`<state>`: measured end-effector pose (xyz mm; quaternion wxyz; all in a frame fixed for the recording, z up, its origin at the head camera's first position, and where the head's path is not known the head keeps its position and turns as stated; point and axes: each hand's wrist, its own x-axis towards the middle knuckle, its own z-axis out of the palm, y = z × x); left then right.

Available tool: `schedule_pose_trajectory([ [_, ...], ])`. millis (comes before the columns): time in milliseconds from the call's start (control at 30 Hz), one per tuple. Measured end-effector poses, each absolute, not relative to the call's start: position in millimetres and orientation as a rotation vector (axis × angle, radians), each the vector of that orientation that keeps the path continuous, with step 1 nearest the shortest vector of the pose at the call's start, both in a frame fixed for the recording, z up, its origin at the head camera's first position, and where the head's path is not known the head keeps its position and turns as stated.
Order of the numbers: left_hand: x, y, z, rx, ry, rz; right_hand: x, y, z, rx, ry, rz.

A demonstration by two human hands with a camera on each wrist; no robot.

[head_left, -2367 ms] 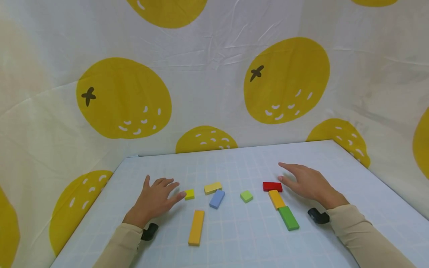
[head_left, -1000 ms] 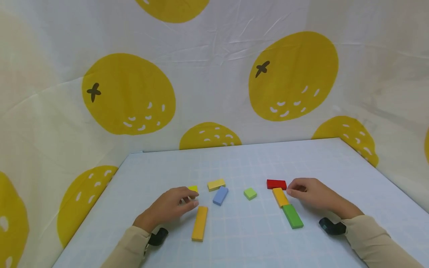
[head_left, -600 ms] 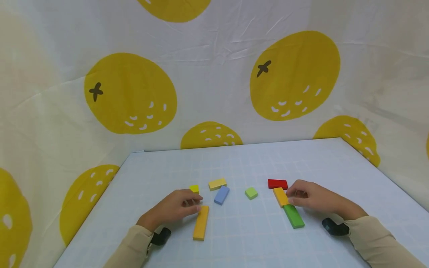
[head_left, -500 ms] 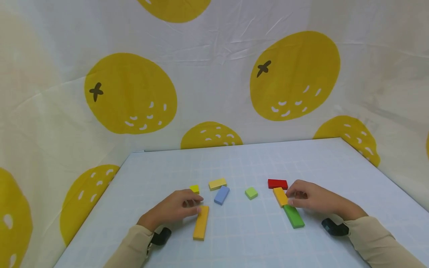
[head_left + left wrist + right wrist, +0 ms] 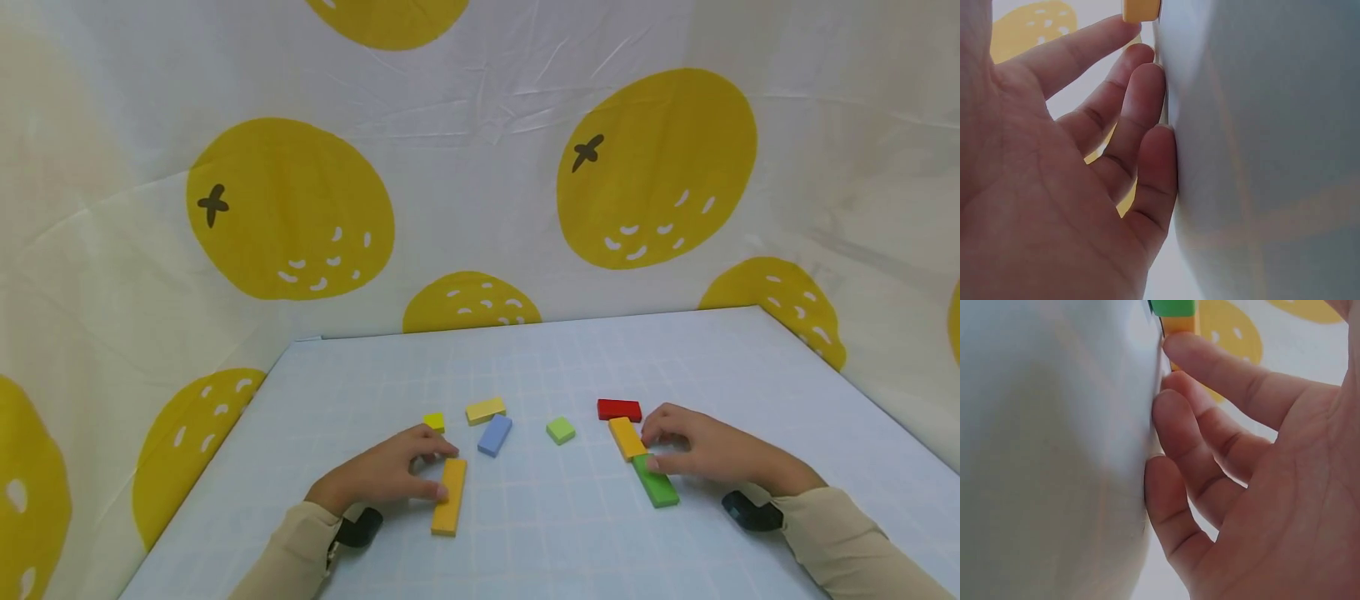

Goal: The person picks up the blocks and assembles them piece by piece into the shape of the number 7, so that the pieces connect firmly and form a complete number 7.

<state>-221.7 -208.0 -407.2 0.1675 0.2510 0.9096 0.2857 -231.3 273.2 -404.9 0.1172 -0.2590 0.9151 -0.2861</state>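
Note:
My left hand (image 5: 386,471) lies beside a long orange block (image 5: 452,512), thumb tip on its left side and forefinger by its far end. In the left wrist view, that block's end (image 5: 1141,9) shows by the forefinger, while the other fingers rest loosely bent on the table. At the right, my right hand (image 5: 708,446) touches a green block (image 5: 658,487) with its thumb; its forefinger is against or just beside a short orange block (image 5: 626,438). Those two blocks meet end to end, with a red block (image 5: 619,409) at the far end. The left thumb is hidden in its wrist view.
Between the hands lie a pale yellow block (image 5: 486,410), a blue block (image 5: 495,435) and a small light green block (image 5: 560,430). A small bright yellow block (image 5: 434,422) sits just beyond the left hand. Patterned cloth (image 5: 480,183) hangs behind the table (image 5: 555,533).
Both hands have come down from above the table to the blocks. Most recently, the left thumb moved nearer me along the long orange block, and the right thumb moved onto the green block.

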Motion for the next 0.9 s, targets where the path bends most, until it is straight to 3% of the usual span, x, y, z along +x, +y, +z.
schedule_pose_trajectory([
  [900,-218.7,-204.8,-407.1,0.699,2.560,0.806,-227.0,275.7,-410.4,-0.759,2.628,-0.873],
])
